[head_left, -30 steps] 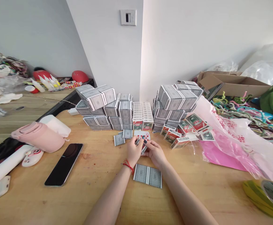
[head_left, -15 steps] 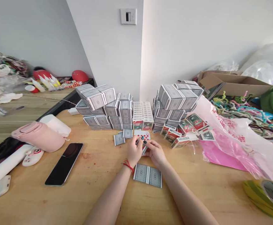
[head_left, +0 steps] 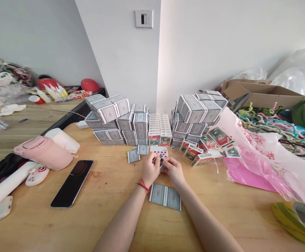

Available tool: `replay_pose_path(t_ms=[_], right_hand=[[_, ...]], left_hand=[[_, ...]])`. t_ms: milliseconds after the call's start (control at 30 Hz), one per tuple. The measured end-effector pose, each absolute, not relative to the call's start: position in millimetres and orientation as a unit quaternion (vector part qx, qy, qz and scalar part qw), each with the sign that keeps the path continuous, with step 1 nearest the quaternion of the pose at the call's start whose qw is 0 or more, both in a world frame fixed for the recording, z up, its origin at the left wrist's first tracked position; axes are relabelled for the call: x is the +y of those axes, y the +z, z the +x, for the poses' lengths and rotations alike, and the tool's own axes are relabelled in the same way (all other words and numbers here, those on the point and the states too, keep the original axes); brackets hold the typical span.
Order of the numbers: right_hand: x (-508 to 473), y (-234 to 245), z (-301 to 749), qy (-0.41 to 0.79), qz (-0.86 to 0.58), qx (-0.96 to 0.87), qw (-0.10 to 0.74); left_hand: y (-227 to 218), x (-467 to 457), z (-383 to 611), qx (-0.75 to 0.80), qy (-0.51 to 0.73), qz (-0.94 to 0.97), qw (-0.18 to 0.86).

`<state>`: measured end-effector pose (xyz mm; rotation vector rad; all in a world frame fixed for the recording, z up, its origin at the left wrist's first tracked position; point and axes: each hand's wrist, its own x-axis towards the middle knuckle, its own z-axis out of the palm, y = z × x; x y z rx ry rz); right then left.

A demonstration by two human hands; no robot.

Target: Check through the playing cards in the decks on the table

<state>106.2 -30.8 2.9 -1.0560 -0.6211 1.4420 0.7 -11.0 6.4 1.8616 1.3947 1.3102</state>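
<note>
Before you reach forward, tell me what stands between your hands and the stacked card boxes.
A face-up card lies on the table just ahead of your left hand and right hand, directly before the boxes. Grey-backed cards lie further left, beside that line.

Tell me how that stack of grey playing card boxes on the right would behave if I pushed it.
The stack of grey playing card boxes would probably shift or topple easily, since the boxes sit loose and unevenly. They look like light paperboard, so they likely weigh little. Their smooth faces may also slide against each other.
</note>
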Motion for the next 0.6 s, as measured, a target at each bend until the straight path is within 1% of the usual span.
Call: replay_pose_path(t_ms=[333,600], right_hand=[[-30.9,-1.8,103.8,0.520,-0.499,-0.350,0.598],[-29.2,-2.7,112.5,0.414,-0.546,-0.401,0.608]], left_hand=[[5.7,-11.0,3.6,0.503,0.486,0.680,0.220],[3.7,-8.2,2.8,0.464,0.460,0.716,0.244]])
